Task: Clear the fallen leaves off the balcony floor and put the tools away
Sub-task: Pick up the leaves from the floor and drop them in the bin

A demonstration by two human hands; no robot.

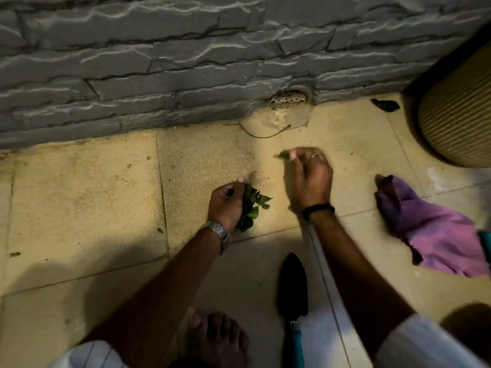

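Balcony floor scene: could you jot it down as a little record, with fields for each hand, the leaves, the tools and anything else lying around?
left hand: closed on a bunch of green leaves
right hand: pinching a small leaf bit at its fingertips; blurred
loose leaf: on the tiles near the ribbed pot
thin stem: lies by the wall drain
trowel: flat on the floor, black blade pointing toward the wall
purple cloth: crumpled on the tiles, to the right

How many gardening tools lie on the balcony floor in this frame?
1: a black trowel with a teal handle, lying between the person's forearms near the bottom edge. Others may sit outside the view.
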